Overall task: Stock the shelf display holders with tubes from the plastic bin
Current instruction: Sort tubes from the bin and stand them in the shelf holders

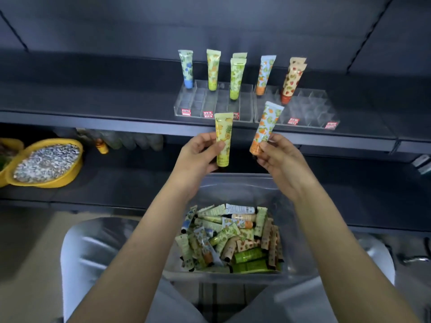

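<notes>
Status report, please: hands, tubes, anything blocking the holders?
Left hand grips yellow tube, right hand grips orange-capped tube. Both held above plastic bin, below shelf holders. Nothing between tubes and holders.

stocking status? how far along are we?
Early. Done: a handful of patterned tubes stand in the two clear acrylic holders, most slots empty. In hand: left hand holds a yellow tube, right hand an orange-capped tube. Left: the clear plastic bin holds a heap of tubes.
</notes>
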A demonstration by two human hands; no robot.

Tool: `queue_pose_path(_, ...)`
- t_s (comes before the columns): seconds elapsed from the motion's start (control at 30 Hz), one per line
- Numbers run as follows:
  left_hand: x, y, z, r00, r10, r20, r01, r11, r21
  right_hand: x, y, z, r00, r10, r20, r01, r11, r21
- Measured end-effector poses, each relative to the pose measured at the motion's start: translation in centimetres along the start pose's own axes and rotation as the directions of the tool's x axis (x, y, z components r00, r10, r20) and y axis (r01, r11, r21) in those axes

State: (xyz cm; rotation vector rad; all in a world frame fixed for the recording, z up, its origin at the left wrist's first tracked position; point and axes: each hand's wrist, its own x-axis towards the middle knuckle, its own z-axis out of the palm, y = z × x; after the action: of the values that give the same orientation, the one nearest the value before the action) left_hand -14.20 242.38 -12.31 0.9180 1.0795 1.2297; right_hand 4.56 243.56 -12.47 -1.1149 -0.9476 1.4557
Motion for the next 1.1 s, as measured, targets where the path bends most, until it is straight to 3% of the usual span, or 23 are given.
queue_pose_path(0.33, 5.5, 5.6, 0.0, 0.964, 0.258, -0.057, -0.248, 0.958, 0.141, 4.6, -4.8, 0.9, 0.972, -0.190, -0.137, 0.166, 0.971, -0.170)
queue_pose_path(0.63, 12.2, 6.6, -1.2, 0.909, 0.394, -0.138, -0.343, 0.893, 0.291, 10.5, -7.0, 0.3, 0.844, -0.373, -0.385, 0.239, 0.905, -0.351)
queue_pose_path(0.9, 18.0, 5.1, -2.5, 0.905, 0.377, -0.200, -0.296, 0.892, 0.341, 14.8, -5.8, 1.0, 0.844, -0.434, -0.313, 0.216, 0.812, -0.543)
queue_pose_path(1.1, 20.4, 4.7, -2.4, 0.929, 0.351, -0.119, -0.278, 0.871, 0.406, 17.1, -4.6, 0.4, 0.855, -0.414, -0.314, 0.133, 0.759, -0.638)
